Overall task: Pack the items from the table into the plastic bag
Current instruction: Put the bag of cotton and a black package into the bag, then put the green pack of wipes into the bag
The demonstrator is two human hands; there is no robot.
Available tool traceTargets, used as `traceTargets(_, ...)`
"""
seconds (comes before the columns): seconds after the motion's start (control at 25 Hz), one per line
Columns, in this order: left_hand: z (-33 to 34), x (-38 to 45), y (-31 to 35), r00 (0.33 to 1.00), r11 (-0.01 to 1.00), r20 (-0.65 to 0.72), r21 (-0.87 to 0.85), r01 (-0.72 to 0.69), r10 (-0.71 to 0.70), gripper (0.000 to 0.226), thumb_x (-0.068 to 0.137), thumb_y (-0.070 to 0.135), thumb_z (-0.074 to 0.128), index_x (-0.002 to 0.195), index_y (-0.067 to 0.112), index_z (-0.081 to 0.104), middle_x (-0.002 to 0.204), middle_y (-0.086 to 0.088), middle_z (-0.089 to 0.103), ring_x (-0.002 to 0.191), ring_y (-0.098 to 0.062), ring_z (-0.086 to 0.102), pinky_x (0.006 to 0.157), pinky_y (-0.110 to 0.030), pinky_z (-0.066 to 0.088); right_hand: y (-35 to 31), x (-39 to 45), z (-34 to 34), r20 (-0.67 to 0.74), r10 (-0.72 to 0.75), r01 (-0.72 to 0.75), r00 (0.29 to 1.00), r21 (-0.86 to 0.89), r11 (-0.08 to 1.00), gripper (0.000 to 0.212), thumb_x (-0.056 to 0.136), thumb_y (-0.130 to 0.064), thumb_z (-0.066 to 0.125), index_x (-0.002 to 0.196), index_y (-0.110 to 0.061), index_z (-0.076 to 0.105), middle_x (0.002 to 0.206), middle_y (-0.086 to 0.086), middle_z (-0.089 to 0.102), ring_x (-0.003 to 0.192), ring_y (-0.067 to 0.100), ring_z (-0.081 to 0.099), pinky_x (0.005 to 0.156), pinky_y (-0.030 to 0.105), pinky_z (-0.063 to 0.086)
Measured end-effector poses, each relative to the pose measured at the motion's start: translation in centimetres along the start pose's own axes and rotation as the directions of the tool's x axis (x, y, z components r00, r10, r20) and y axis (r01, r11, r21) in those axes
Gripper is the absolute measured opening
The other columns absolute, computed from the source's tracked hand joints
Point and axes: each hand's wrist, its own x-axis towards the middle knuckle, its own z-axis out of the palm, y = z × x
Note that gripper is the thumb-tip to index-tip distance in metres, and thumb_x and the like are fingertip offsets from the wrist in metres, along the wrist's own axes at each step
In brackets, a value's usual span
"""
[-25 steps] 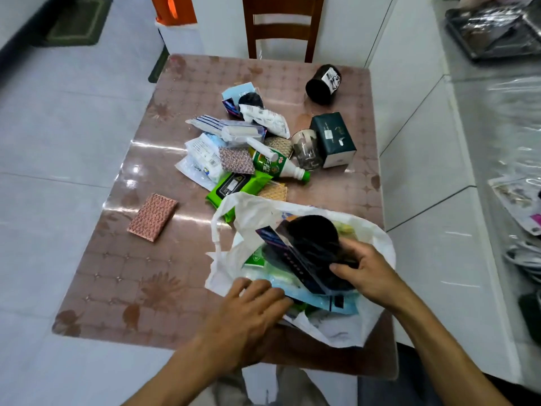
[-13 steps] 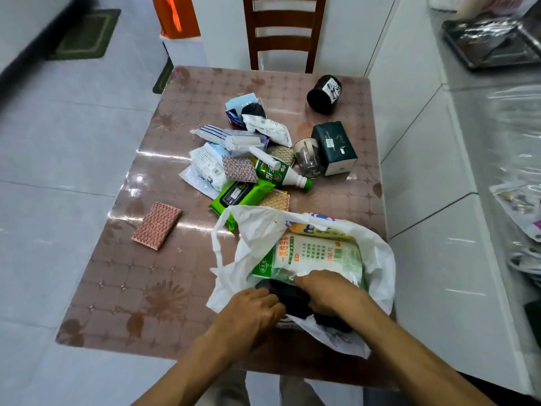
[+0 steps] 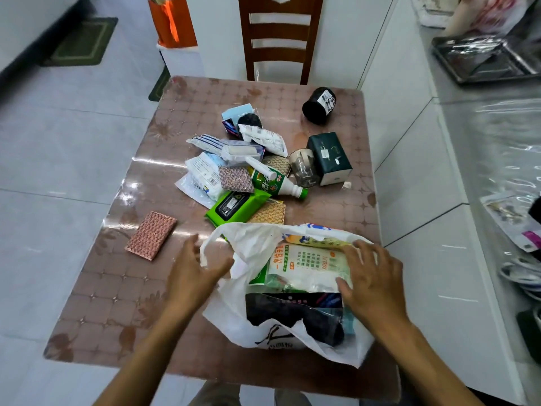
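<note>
Brown patterned table with glossy cover (image 3: pixel 96 288) fills frame centre. White plastic bag (image 3: pixel 275 335) lies open at lower centre, near table's front edge; green-and-white packet (image 3: pixel 304 266) and dark package (image 3: pixel 292 310) inside. Heap of unpacked items at centre: dark green tissue box (image 3: pixel 329 158), bright green wipes pack (image 3: pixel 234 205), green-capped white bottle (image 3: pixel 276 183). Black cylindrical container (image 3: pixel 319 105) lies apart, upper centre. Pink textured pad (image 3: pixel 151 235) alone, left of bag. Right hand (image 3: pixel 370 278) open, fingers spread, resting on packet in bag. Left hand (image 3: pixel 194 271) open, grasping nothing, just beside bag's left handle.
</note>
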Motion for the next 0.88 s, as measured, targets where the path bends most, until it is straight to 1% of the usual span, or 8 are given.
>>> traceTargets(0.08, -0.5, 0.7, 2.1, 0.956, 0.790, 0.237, -0.547, 0.277, -0.171, 0.019, 0.093, 0.022, 0.060, 0.096, 0.004, 0.064, 0.088, -0.018, 0.068, 0.066, -0.021, 0.066, 0.056, -0.025, 0.050, 2.8, -0.6, -0.5, 0.302, -0.001, 0.066, 0.953, -0.205, 0.976, 0.064, 0.067, -0.030, 0.072, 0.126, -0.017, 0.053, 0.118, 0.010, 0.062, 0.107, 0.035, 0.050, 0.085, 0.048, 0.042)
traceTargets(0.2, -1.5, 0.5, 5.9, 0.983, 0.623, 0.169, -0.762, 0.178, -0.074, 0.027, 0.097, 0.003, 0.040, 0.076, 0.006, 0.057, 0.060, -0.012, 0.060, 0.035, -0.011, 0.045, 0.035, -0.014, 0.030, 4.7, -0.5, -1.3, 0.570, 0.079, 0.140, 0.818, -0.330, 0.933, 0.060, 0.082, -0.022, 0.060, 0.139, -0.019, 0.041, 0.127, 0.003, 0.060, 0.112, 0.029, 0.057, 0.090, 0.039, 0.043)
traceTargets(0.36, -3.2, -1.2, 8.2, 0.977, 0.718, 0.076, -0.690, -0.092, 0.198, 0.035, 0.099, 0.011, 0.041, 0.087, 0.018, 0.073, 0.078, -0.019, 0.070, 0.039, -0.024, 0.041, 0.037, -0.020, 0.033, 6.2, 2.1, -4.8, 0.506, 0.176, 0.036, 0.845, -0.381, 0.924, 0.032, 0.092, -0.021, 0.050, 0.122, -0.020, 0.060, 0.113, 0.001, 0.067, 0.097, 0.021, 0.067, 0.078, 0.030, 0.051)
traceTargets(0.56, -4.2, -1.5, 7.6, 0.983, 0.823, 0.081, -0.560, -0.094, 0.167, 0.029, 0.094, 0.000, 0.045, 0.091, 0.014, 0.070, 0.079, -0.017, 0.070, 0.046, -0.025, 0.050, 0.038, -0.025, 0.041, 6.8, 4.5, -13.0, 0.123, 0.251, -0.246, 0.960, -0.059, 0.968, 0.013, 0.081, -0.026, 0.056, 0.070, -0.020, 0.061, 0.060, -0.003, 0.054, 0.050, 0.017, 0.041, 0.046, 0.019, 0.020)
traceTargets(0.64, -4.1, -1.3, 7.5, 0.989, 0.829, 0.054, -0.552, -0.086, 0.139, 0.027, 0.086, -0.009, 0.053, 0.094, 0.013, 0.066, 0.073, -0.017, 0.068, 0.047, -0.023, 0.052, 0.038, -0.025, 0.039, 6.1, 5.3, -14.1, -0.027, 0.280, -0.281, 0.960, -0.031, 0.959, 0.013, 0.080, -0.027, 0.056, 0.070, -0.019, 0.060, 0.068, 0.001, 0.059, 0.053, 0.014, 0.039, 0.050, 0.021, 0.020)
traceTargets(0.76, -3.4, -1.2, 8.0, 0.982, 0.809, 0.042, -0.574, -0.128, 0.185, 0.033, 0.082, -0.008, 0.063, 0.101, 0.018, 0.062, 0.072, -0.016, 0.068, 0.048, -0.023, 0.054, 0.039, -0.025, 0.038, 1.5, 5.5, -12.3, -0.213, 0.000, 0.027, 0.977, 0.121, 0.992, 0.017, 0.080, -0.031, 0.059, 0.093, -0.020, 0.063, 0.092, 0.002, 0.062, 0.079, 0.021, 0.050, 0.064, 0.032, 0.040)
traceTargets(0.84, -2.8, -1.2, 8.3, 0.968, 0.834, 0.072, -0.526, -0.169, 0.241, 0.030, 0.082, -0.005, 0.066, 0.098, 0.020, 0.065, 0.080, -0.014, 0.070, 0.050, -0.021, 0.057, 0.041, -0.026, 0.041, -3.1, 4.4, -8.7, 0.075, -0.330, 0.295, 0.941, 0.299, 0.908, 0.023, 0.085, -0.032, 0.059, 0.106, -0.023, 0.063, 0.106, -0.001, 0.063, 0.093, 0.021, 0.055, 0.075, 0.039, 0.048)
traceTargets(0.88, -2.6, -1.1, 8.4, 0.965, 0.848, 0.072, -0.497, -0.184, 0.252, 0.028, 0.081, -0.003, 0.067, 0.093, 0.022, 0.068, 0.083, -0.011, 0.071, 0.053, -0.019, 0.059, 0.043, -0.026, 0.042, -4.8, 3.6, -6.4, 0.281, -0.453, 0.379, 0.846, 0.281, 0.882, 0.025, 0.086, -0.027, 0.059, 0.110, -0.021, 0.063, 0.111, 0.002, 0.064, 0.098, 0.024, 0.058, 0.077, 0.040, 0.049)
